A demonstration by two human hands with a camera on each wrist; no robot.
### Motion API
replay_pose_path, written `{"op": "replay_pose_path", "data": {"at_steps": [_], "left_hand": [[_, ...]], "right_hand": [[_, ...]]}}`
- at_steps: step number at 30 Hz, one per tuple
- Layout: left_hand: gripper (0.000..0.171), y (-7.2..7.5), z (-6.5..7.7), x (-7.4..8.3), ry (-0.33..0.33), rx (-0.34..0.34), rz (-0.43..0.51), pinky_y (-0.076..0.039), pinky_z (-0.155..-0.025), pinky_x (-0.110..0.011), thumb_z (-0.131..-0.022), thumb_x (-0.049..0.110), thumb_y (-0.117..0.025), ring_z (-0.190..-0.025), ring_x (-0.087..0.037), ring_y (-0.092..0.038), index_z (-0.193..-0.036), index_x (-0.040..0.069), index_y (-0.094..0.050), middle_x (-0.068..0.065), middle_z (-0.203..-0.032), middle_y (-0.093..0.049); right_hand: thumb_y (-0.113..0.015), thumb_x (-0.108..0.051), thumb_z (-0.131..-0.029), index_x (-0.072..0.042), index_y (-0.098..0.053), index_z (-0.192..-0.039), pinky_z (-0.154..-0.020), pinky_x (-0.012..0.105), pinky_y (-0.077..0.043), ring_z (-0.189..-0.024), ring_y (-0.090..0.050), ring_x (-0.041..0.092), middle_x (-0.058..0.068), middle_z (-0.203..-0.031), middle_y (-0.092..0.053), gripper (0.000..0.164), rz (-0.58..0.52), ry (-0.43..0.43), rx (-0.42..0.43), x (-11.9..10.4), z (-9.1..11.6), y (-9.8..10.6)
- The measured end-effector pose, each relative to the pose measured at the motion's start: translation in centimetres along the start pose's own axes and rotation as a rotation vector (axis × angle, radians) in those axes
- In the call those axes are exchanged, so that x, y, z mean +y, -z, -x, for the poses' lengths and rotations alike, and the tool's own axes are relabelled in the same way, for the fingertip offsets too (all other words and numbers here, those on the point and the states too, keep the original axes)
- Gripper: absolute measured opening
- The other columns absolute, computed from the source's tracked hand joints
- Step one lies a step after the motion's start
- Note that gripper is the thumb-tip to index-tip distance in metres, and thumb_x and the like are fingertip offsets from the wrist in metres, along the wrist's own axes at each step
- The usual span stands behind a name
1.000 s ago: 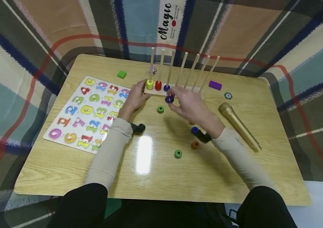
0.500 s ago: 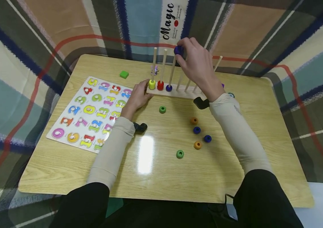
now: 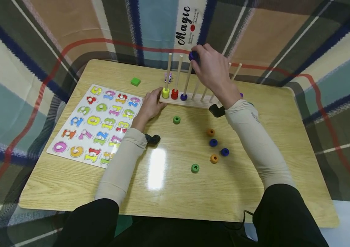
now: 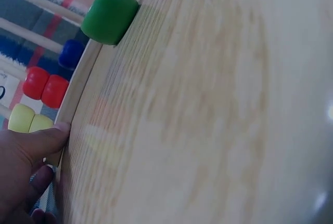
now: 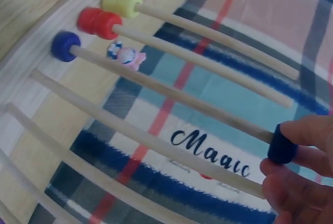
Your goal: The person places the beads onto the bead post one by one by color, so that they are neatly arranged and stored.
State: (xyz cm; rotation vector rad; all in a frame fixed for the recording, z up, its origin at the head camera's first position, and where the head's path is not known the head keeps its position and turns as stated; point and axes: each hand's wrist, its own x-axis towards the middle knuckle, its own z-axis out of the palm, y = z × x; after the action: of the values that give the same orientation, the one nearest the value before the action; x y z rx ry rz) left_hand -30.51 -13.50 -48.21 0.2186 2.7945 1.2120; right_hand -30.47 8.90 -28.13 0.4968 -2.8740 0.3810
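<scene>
A wooden peg rack (image 3: pixel 198 102) with a row of upright pegs stands toward the back of the table. My left hand (image 3: pixel 150 107) grips the left end of its base, thumb along the front edge. My right hand (image 3: pixel 214 72) pinches a dark blue bead (image 5: pixel 282 144) at the tip of the third peg. Lower on that same peg sits another blue bead (image 5: pixel 66 46). Yellow beads (image 5: pixel 122 3) are stacked on the first peg and red beads (image 5: pixel 100 23) on the second. In front of the base lies a green bead (image 4: pixel 110 15).
Loose blue beads (image 3: pixel 213 142), orange beads (image 3: pixel 213 158) and another green bead (image 3: pixel 195 168) lie mid-table. A number puzzle board (image 3: pixel 93 125) lies at the left, partly beneath the left forearm. A green block (image 3: pixel 135 81) and a small figurine (image 5: pixel 128 56) are at the back.
My right hand has lifted the blue bead from in front of the base up to the third peg's tip. The left hand has kept its grip on the base.
</scene>
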Motion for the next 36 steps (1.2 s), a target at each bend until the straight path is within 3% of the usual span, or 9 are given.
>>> {"op": "replay_pose_path", "data": {"at_steps": [4,8,11,14,19,24,28,34,36], "left_hand": [[0.075,-0.2,0.0,-0.2,-0.009,0.007,0.005,-0.027,-0.122,-0.052,-0.104,0.022,-0.073,-0.147,-0.039,-0.041,-0.167,0.008,-0.036,-0.019,-0.161,-0.051],[0.075,-0.3,0.0,-0.4,-0.017,0.019,0.015,-0.028,-0.123,-0.052,-0.103,0.023,-0.074,-0.145,-0.039,-0.043,-0.167,0.008,-0.036,-0.019,-0.158,-0.053],[0.076,-0.3,0.0,-0.5,-0.013,0.022,0.018,-0.030,-0.122,-0.051,-0.103,0.024,-0.074,-0.143,-0.038,-0.045,-0.167,0.009,-0.036,-0.018,-0.157,-0.055],[0.076,-0.3,0.0,-0.5,-0.011,0.027,0.022,-0.029,-0.121,-0.051,-0.103,0.023,-0.075,-0.142,-0.038,-0.045,-0.167,0.009,-0.036,-0.019,-0.156,-0.055],[0.076,-0.3,-0.1,-0.4,-0.012,0.032,0.022,-0.027,-0.122,-0.052,-0.102,0.022,-0.075,-0.143,-0.039,-0.045,-0.167,0.009,-0.036,-0.020,-0.156,-0.055],[0.076,-0.5,0.0,-0.4,-0.009,0.020,0.015,-0.025,-0.124,-0.052,-0.103,0.023,-0.074,-0.145,-0.039,-0.044,-0.167,0.009,-0.035,-0.020,-0.157,-0.055],[0.076,-0.5,0.1,-0.6,-0.006,0.024,0.009,-0.025,-0.125,-0.052,-0.103,0.022,-0.074,-0.145,-0.039,-0.044,-0.167,0.008,-0.035,-0.020,-0.156,-0.055],[0.076,-0.4,-0.1,-0.5,-0.011,0.033,0.003,-0.024,-0.125,-0.053,-0.103,0.021,-0.073,-0.148,-0.040,-0.042,-0.168,0.009,-0.034,-0.021,-0.158,-0.053],[0.077,-0.6,-0.2,-0.4,-0.010,0.026,0.004,-0.022,-0.126,-0.053,-0.103,0.021,-0.073,-0.150,-0.040,-0.040,-0.168,0.009,-0.033,-0.020,-0.160,-0.051]], "right_hand": [[-0.055,-0.030,-0.112,-0.013,-0.059,-0.152,-0.093,0.056,-0.060,-0.113,-0.071,0.039,0.017,-0.138,-0.067,0.044,0.015,0.002,-0.014,0.2,0.1,-0.4],[-0.055,-0.033,-0.112,-0.015,-0.053,-0.158,-0.075,0.049,-0.057,-0.094,-0.068,0.036,0.017,-0.142,-0.065,0.049,0.016,0.015,0.001,0.6,0.3,-0.8],[-0.054,-0.035,-0.112,-0.016,-0.049,-0.161,-0.061,0.041,-0.044,-0.076,-0.059,0.031,0.017,-0.145,-0.061,0.053,0.003,0.051,0.060,1.0,0.8,-1.2],[-0.056,-0.034,-0.112,-0.014,-0.052,-0.158,-0.057,0.037,-0.036,-0.070,-0.053,0.027,0.017,-0.141,-0.059,0.051,-0.039,0.118,0.170,1.5,1.8,-1.9],[-0.061,-0.025,-0.109,-0.006,-0.065,-0.142,-0.055,0.038,-0.037,-0.066,-0.049,0.026,0.018,-0.123,-0.063,0.039,-0.121,0.247,0.259,2.2,5.1,-3.7],[-0.069,-0.020,-0.104,-0.003,-0.073,-0.125,-0.063,0.043,-0.053,-0.077,-0.064,0.028,0.016,-0.112,-0.069,0.027,-0.119,0.274,0.080,3.3,10.1,-6.0],[-0.073,-0.020,-0.101,-0.002,-0.072,-0.127,-0.072,0.047,-0.060,-0.091,-0.070,0.032,0.017,-0.111,-0.070,0.031,-0.069,0.269,-0.110,4.0,13.1,-8.3],[-0.072,-0.023,-0.103,-0.004,-0.057,-0.151,-0.106,0.055,-0.053,-0.125,-0.062,0.040,0.022,-0.143,-0.061,0.054,-0.071,0.341,-0.311,2.9,14.0,-10.7],[-0.069,-0.023,-0.105,-0.006,-0.052,-0.157,-0.110,0.056,-0.050,-0.132,-0.058,0.041,0.022,-0.153,-0.055,0.058,-0.073,0.349,-0.349,2.4,13.7,-11.4]]}}
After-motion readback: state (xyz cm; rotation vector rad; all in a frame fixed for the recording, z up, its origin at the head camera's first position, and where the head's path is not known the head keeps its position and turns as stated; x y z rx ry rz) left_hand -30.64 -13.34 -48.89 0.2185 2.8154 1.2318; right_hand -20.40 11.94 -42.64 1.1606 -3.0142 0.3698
